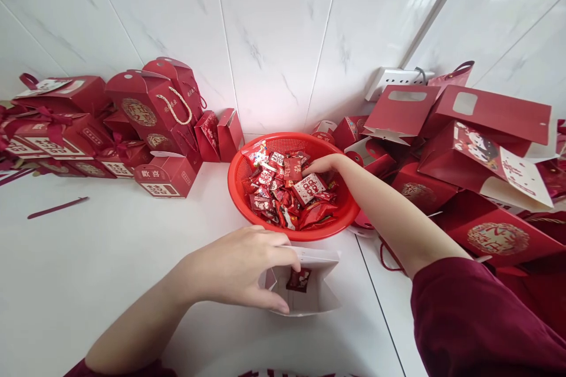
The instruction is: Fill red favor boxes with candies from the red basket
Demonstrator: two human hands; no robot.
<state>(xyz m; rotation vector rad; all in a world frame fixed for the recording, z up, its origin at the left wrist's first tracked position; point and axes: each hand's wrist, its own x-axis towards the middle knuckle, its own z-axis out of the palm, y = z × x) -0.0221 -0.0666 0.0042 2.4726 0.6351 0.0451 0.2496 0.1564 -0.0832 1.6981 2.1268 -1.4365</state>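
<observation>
My left hand (247, 271) curves round the left side of an upright gift box (316, 303) with a white inside, thumb and fingers at its open top. At the bottom of that box lies a small red wrapped candy (298, 280). Beyond it stands a red plastic basket (236, 188), holding many red wrapped sweets (278, 182) and a white-and-red square packet (308, 188). My right hand (326, 164) reaches over the right rim into this basket. Its fingertips touch down among the sweets near the packet, and what they hold, if anything, is hidden.
Red gift boxes (141, 106) stand stacked at the left, with a small box (165, 175) in front. A dark red ribbon strip (57, 207) lies on the white table (110, 259). More open boxes (481, 171) pile up at the right, below a power strip (393, 81).
</observation>
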